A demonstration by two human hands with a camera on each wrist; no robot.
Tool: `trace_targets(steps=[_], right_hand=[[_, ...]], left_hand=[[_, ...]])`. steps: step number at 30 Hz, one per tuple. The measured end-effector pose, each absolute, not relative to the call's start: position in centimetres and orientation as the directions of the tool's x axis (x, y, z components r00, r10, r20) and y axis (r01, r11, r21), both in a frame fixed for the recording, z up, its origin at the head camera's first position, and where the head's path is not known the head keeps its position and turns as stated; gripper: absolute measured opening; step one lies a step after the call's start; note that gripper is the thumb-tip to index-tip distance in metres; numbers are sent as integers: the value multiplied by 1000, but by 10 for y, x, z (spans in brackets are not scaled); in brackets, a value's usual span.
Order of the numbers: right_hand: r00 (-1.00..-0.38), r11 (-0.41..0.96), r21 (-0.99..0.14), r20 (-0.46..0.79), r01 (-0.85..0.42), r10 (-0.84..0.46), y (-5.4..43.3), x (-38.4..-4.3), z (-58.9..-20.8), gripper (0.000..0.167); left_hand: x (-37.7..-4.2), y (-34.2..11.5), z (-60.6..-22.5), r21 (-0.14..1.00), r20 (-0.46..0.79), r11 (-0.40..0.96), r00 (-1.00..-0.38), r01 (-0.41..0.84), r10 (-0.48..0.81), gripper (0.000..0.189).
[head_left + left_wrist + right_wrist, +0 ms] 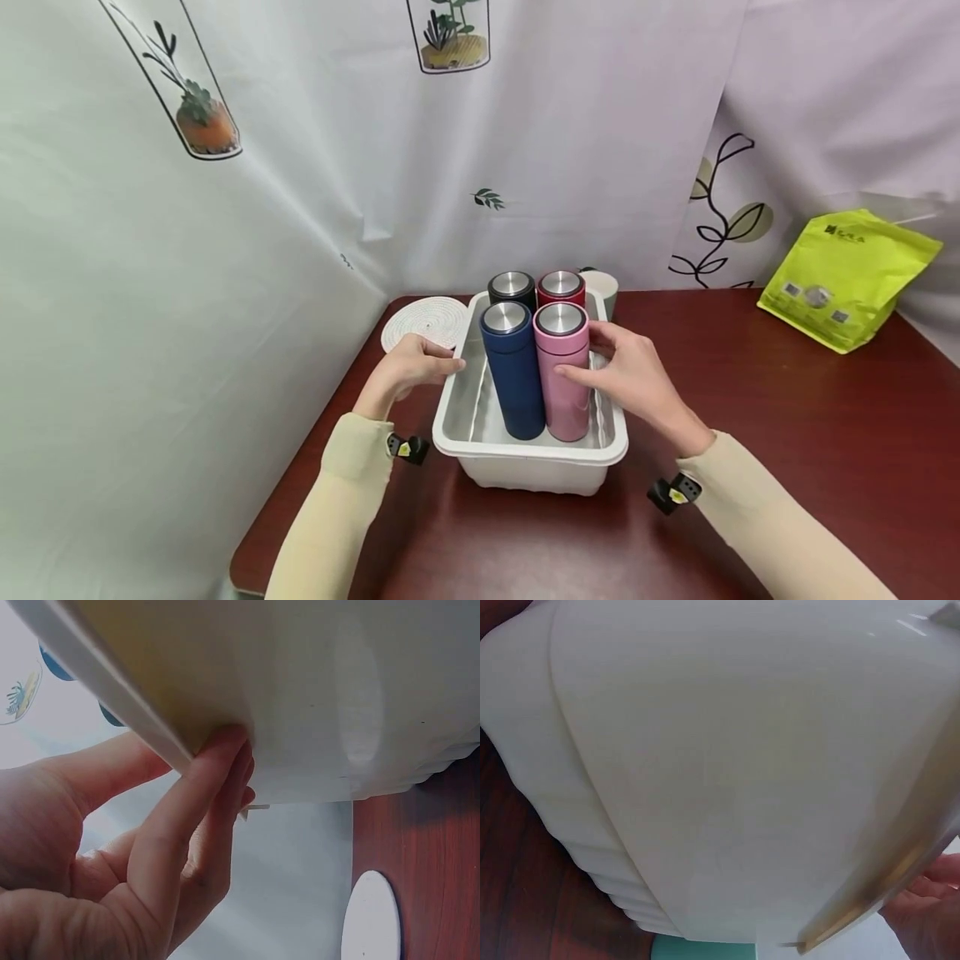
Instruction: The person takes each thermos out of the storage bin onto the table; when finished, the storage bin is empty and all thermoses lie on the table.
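A white plastic basin (528,452) stands on the table with several steel-lidded thermos bottles upright in it. A navy thermos (516,387) and a pink thermos (566,404) are at the front, a black thermos (512,285) and a red thermos (561,285) behind. My left hand (408,367) pinches the basin's left rim; the left wrist view shows its fingers (225,754) under the lip. My right hand (630,375) grips the pink thermos near its top, thumb in front and fingers at its right side. The right wrist view mostly shows the basin's outer wall (727,780).
A round white woven mat (423,321) lies behind the left hand. A pale green cup (602,287) stands behind the basin. At the right back, a lime-green bag (847,279) leans near the curtain (600,167). The dark red table (787,433) extends to the right.
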State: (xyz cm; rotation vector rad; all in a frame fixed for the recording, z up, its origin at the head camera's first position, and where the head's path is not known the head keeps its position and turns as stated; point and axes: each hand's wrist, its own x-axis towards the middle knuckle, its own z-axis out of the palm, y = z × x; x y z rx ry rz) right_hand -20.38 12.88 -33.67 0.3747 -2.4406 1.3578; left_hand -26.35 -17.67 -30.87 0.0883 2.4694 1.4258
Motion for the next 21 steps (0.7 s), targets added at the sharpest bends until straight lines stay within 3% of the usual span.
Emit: trace_targets(steps=[7, 21], right_hand=[[-917, 538, -757, 390, -370, -83, 124, -205, -338, 64], [-855, 604, -684, 519, -409, 9, 120, -198, -340, 56]], left_hand=[[-264, -178, -308, 858, -224, 506, -953, -93, 205, 40], [-263, -176, -303, 822, -246, 558, -956, -117, 162, 40]])
